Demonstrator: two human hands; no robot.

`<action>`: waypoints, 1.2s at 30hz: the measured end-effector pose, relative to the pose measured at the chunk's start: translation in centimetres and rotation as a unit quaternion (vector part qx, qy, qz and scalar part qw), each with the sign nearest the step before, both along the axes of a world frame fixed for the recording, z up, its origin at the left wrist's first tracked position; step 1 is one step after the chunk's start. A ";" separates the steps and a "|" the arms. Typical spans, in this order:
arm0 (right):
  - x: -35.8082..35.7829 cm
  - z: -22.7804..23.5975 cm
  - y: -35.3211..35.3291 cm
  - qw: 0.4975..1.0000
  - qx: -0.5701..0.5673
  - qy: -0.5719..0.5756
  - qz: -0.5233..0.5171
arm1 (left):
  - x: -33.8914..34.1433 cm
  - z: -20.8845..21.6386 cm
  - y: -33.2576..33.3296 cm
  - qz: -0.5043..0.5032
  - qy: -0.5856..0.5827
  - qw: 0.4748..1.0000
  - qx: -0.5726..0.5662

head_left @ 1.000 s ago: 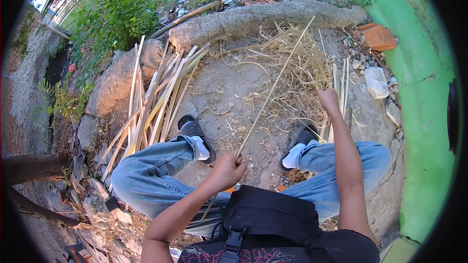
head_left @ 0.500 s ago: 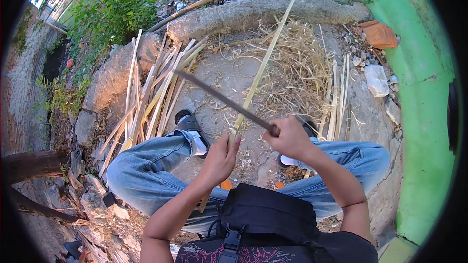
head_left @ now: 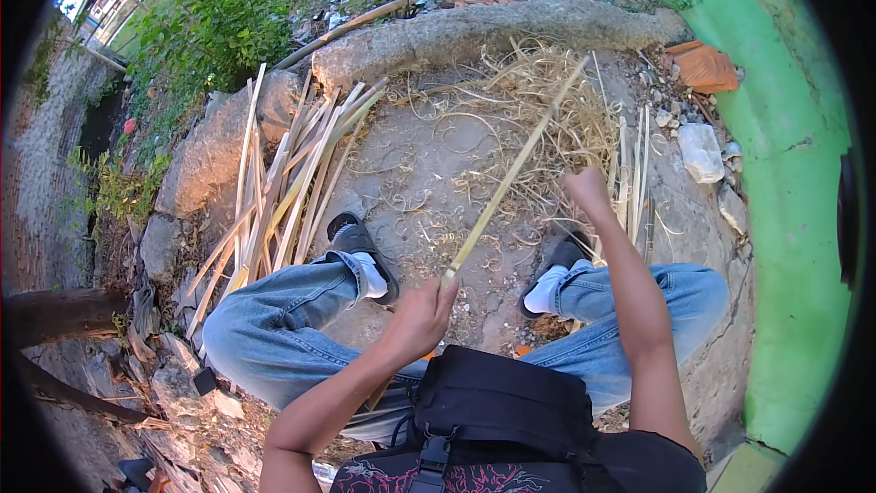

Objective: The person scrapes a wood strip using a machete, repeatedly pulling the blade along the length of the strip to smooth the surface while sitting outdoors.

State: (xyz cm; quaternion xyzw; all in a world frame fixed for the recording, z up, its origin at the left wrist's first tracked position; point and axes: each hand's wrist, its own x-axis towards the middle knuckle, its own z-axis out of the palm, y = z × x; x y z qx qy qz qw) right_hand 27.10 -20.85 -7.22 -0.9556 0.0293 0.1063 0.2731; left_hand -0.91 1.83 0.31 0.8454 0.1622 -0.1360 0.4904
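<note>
My left hand (head_left: 420, 318) is closed around the lower part of a long, pale bamboo strip (head_left: 499, 196), which slants up and away to the right in front of me. Out to the right, beyond my right knee, my right hand (head_left: 589, 194) is closed in a fist. The long dark knife it gripped in the earlier frame cannot be made out now; the fist hides the handle. Curly shavings (head_left: 584, 123) lie heaped behind the strip's far half.
A bundle of split strips (head_left: 287, 183) leans at the left, and a few more strips (head_left: 636, 173) lie at the right. Past them are a low concrete ledge (head_left: 493, 29), a green wall (head_left: 785, 173), an orange bag (head_left: 703, 68) and a whitish plastic bag (head_left: 701, 153). A black bag (head_left: 502, 397) rests on my lap.
My right hand has swung forward and to the right, away from the strip, and the blade that crossed the strip no longer shows. The strip's far end has dipped and shifted right.
</note>
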 end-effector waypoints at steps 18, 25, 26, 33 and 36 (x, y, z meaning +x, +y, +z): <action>-4.7 8.7 3.6 0.968 0.228 -0.018 0.099 | 2.2 1.3 1.7 0.083 0.030 0.962 -0.260; -12.7 11.2 6.4 0.932 -0.034 0.002 0.360 | 1.7 -0.3 2.2 0.135 0.053 0.954 -0.262; -13.2 11.0 6.6 0.913 -0.077 0.018 0.400 | 1.4 -0.9 2.0 0.135 0.053 0.954 -0.262; -11.3 6.1 6.6 0.931 -0.047 0.030 0.362 | 1.3 -0.4 1.2 0.111 -0.058 0.992 -0.032; -10.5 5.5 6.9 0.937 -0.070 -0.020 0.341 | 1.2 -0.2 1.2 0.109 -0.044 0.993 -0.034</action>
